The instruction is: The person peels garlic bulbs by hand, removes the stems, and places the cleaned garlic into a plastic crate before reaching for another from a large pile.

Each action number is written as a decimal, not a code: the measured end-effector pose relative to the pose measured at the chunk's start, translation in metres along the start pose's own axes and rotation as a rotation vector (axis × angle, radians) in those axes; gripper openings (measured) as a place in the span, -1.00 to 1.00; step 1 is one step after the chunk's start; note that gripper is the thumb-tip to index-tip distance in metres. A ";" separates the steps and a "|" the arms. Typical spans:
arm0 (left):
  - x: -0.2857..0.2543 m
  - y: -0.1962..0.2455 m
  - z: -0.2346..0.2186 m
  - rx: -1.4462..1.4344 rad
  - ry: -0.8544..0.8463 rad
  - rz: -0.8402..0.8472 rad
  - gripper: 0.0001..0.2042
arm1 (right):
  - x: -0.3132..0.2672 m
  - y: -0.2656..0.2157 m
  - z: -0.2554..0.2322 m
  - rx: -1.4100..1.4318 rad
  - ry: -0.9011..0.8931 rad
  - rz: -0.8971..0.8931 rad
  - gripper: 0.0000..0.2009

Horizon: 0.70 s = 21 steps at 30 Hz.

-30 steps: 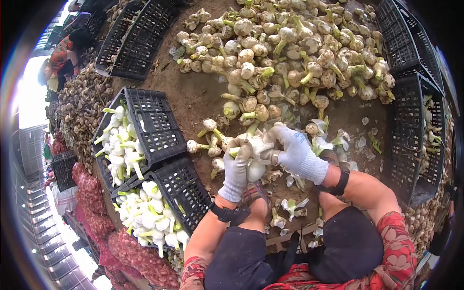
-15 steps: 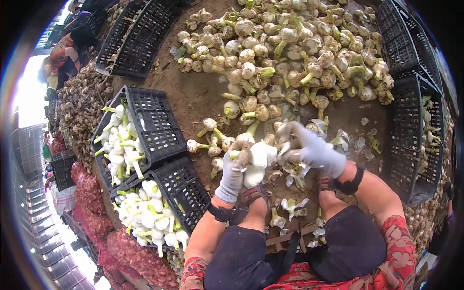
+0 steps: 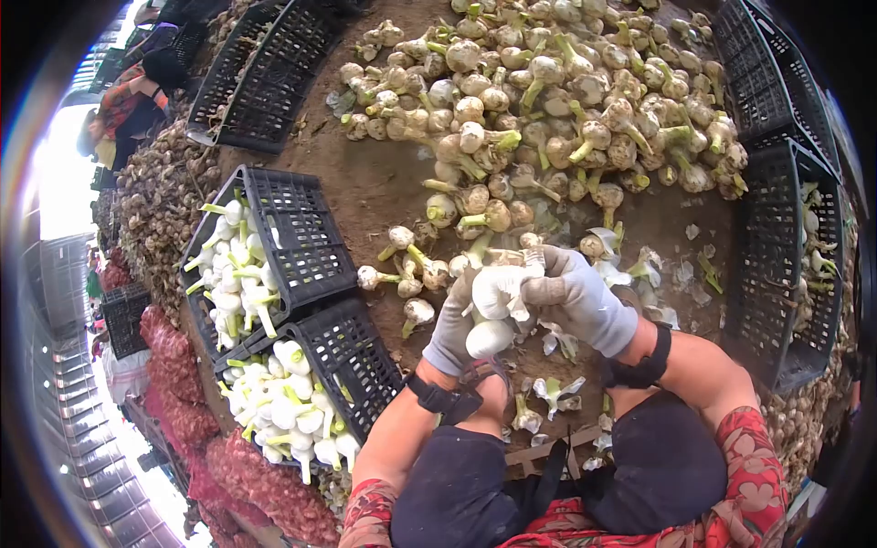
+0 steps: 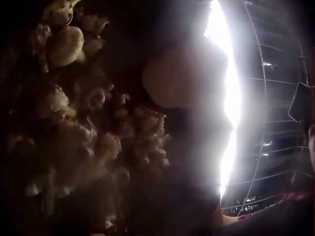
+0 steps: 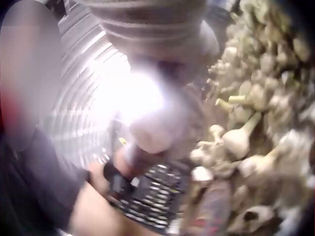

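Note:
In the head view my gloved left hand (image 3: pixel 452 327) grips two peeled white garlic bulbs, an upper garlic bulb (image 3: pixel 493 290) and a lower garlic bulb (image 3: pixel 489 339) hanging below it. My gloved right hand (image 3: pixel 589 300) pinches the loose outer skin (image 3: pixel 522 309) at the right side of the upper bulb. Part of the left fingers is hidden behind the bulbs. The right wrist view is blurred and washed out by glare, with the right glove (image 5: pixel 152 29) across its top. Dim garlic (image 4: pixel 66 46) shows in the dark left wrist view.
A big heap of unpeeled garlic (image 3: pixel 566 100) covers the ground ahead. Two black crates, a rear crate (image 3: pixel 301 228) and a front crate (image 3: pixel 352 356), hold white bulbs at the left. Another crate (image 3: pixel 772 265) stands right. Peeled-off skins (image 3: pixel 557 393) litter the ground between the feet.
The right hand drew away to the right of the bulbs, then came back in and now pinches skin at the upper bulb. The left hand keeps its hold on both bulbs.

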<state>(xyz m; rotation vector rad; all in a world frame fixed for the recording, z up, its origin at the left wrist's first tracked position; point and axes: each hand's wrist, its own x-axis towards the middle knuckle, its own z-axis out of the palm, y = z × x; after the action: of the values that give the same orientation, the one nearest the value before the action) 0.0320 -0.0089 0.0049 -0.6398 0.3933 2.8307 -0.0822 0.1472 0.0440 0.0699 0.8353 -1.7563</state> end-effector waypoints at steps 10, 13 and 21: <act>-0.010 0.020 -0.030 0.016 -0.226 0.019 -0.44 | -0.017 -0.058 -0.069 -1.380 -0.061 -0.384 -0.75; -0.018 0.015 -0.009 0.112 0.162 0.140 -0.55 | -0.025 -0.048 -0.036 -1.717 -0.305 0.039 -0.44; -0.006 0.020 -0.006 0.253 0.281 0.412 -0.70 | -0.010 0.020 -0.011 -1.232 -0.428 -0.127 -0.65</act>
<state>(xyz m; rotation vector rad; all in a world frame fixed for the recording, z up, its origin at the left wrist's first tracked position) 0.0345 -0.0304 0.0061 -1.0016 1.0209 2.9866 -0.0654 0.1596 0.0303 -1.1376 1.4536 -1.0384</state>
